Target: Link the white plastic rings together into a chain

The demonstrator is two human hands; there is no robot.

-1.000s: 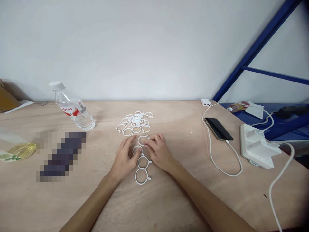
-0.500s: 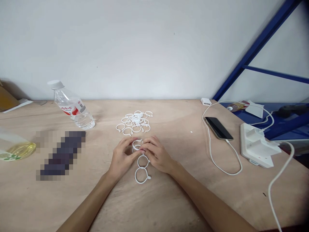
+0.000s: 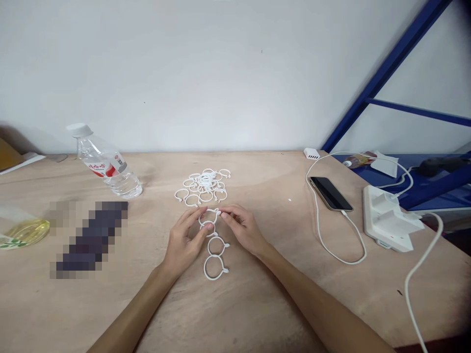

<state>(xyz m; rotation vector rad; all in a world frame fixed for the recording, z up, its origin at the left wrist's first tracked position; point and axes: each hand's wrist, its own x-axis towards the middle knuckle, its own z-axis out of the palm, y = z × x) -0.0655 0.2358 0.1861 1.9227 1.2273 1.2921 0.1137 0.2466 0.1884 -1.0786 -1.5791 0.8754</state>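
A short chain of white plastic rings (image 3: 215, 256) lies on the wooden table (image 3: 257, 304), running toward me. At its far end, my left hand (image 3: 184, 240) and my right hand (image 3: 243, 228) both pinch the top ring (image 3: 209, 218) from either side, fingertips pressed on it. A loose pile of several more white rings (image 3: 204, 186) lies just beyond my fingers.
A clear water bottle (image 3: 106, 164) lies tilted at the left, near a blurred dark object (image 3: 88, 238) and a bag of yellow liquid (image 3: 20, 230). To the right are a phone (image 3: 329, 192) on a white cable, a white power strip (image 3: 388, 220) and a blue frame (image 3: 386, 68).
My hands closed in on an open ring near the pile, brought it to the chain's far end, and now pinch it from both sides. The view shifted slightly.
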